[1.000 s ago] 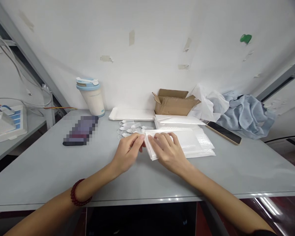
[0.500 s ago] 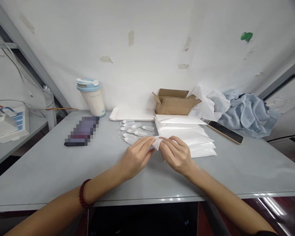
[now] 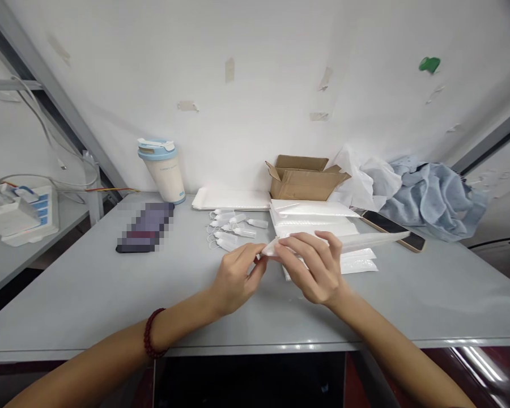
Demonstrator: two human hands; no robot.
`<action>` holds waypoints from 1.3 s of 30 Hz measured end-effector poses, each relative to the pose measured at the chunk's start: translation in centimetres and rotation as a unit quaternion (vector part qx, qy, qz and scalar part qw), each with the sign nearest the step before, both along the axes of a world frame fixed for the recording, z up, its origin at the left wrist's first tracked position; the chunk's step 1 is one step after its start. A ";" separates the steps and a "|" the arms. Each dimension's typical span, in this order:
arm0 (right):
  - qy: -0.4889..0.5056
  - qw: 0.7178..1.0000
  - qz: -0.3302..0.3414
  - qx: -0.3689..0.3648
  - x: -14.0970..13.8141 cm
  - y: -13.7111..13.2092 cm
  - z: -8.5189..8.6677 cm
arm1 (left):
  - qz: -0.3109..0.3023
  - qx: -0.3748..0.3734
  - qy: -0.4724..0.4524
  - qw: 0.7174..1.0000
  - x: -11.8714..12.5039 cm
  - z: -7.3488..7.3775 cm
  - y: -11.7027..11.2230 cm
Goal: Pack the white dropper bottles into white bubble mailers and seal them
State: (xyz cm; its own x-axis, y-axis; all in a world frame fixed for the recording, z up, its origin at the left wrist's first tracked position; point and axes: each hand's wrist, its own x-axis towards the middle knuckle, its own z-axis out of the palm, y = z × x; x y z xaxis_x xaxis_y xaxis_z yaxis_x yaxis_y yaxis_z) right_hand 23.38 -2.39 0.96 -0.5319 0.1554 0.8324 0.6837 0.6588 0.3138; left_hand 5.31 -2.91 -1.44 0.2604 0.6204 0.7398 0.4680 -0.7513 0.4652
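Both hands hold one white padded envelope (image 3: 365,241), lifted edge-on above a stack of the same envelopes (image 3: 318,218) on the grey table (image 3: 89,294). My left hand (image 3: 236,277) pinches its near left corner. My right hand (image 3: 317,266) grips the same end, fingers curled over the top. Several small white dropper bottles (image 3: 233,229) lie just beyond my left hand.
A blue-lidded cup (image 3: 164,170) stands at the back left near a dark phone (image 3: 147,226). An open cardboard box (image 3: 304,175), a flat white tray (image 3: 233,199), crumpled white and blue cloth (image 3: 425,190) and a second phone (image 3: 391,226) line the back. A power strip (image 3: 21,212) lies far left.
The top envelope, flat on the stack a second ago, has been picked up by its left end and now hangs level above the stack. Both hands moved slightly right and nearer.
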 end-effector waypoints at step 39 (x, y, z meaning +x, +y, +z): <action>0.034 0.926 -0.217 -0.307 3.8 5.2 0.7 | -0.018 -0.460 -0.055 0.886 0.5 3.5 8.3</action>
